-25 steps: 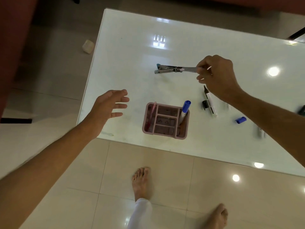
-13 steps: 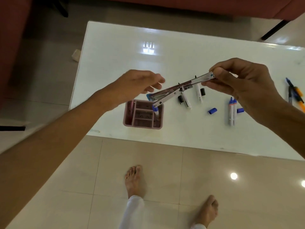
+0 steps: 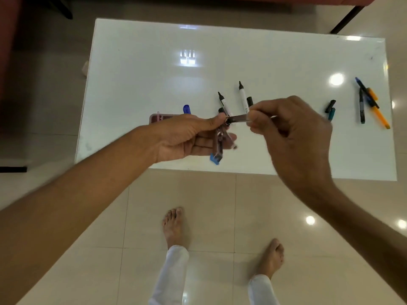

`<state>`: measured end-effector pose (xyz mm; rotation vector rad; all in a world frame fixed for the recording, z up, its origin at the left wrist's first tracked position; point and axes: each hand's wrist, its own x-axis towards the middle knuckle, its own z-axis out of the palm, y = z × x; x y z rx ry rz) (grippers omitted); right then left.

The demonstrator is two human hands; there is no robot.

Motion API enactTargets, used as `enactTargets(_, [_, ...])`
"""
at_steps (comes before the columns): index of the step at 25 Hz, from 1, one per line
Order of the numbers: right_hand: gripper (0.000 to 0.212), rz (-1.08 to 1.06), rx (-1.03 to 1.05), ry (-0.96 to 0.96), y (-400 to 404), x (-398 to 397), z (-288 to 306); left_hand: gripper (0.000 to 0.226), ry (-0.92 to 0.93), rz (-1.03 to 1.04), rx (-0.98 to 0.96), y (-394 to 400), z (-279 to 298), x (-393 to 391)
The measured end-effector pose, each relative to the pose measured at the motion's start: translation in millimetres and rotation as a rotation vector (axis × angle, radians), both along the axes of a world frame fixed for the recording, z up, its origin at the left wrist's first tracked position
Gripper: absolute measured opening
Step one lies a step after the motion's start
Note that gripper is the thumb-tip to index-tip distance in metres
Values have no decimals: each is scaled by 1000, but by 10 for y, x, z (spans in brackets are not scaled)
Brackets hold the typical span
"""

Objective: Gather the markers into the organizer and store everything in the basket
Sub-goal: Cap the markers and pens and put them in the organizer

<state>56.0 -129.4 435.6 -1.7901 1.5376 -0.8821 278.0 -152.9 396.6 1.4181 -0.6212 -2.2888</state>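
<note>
The glossy white rectangular desk (image 3: pixel 136 89) carried the loose markers. The left hand (image 3: pixel 187 137) and right hand (image 3: pixel 293 133) together pinched a hinged metal stapler-like tool with a blue end (image 3: pixel 218 146) above the near edge, its arms bent downward and rightward. The pink compartmented plastic organizer (image 3: pixel 155 118), largely hidden behind the left hand, held one blue-capped marker (image 3: pixel 186 108). Two uncapped white markers (image 3: pixel 243 95) lay just beyond the hands; pens (image 3: pixel 372 102) lay near the right edge. No basket was visible.
</note>
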Motion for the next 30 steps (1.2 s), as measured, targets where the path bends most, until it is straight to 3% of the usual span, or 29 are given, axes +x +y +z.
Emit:
enactTargets(2, [35,68,37,39,288,78,-63,29,-23,208,42,80,-22,-45])
enactTargets(5, [85,150,152,142,576,216,-236,24,-72,351,66,197,-49,-35])
enactTargets(7, [93,95,150,193,626,313,-333,22,-99,405,83,282,-52,-18])
enactTargets(13, [81,40,47,207,620,713,-454,39,-87,557,82,431,-45,197])
enactTargets(18, [61,-8,139,133,534,1014,-556,40,-395,475,-39,524,-87,538])
enactTargets(21, [57,-81,251,134,435,1120,-668,37,-583,658,-38,582,-218,942])
enactTargets(28, [24,-127,325,216,160,1399,-1014,31,-651,800,97,881,-580,1674])
enactTargets(30, [24,-137,326,217,88,1461,-1102,31,-644,802,106,942,-634,1782])
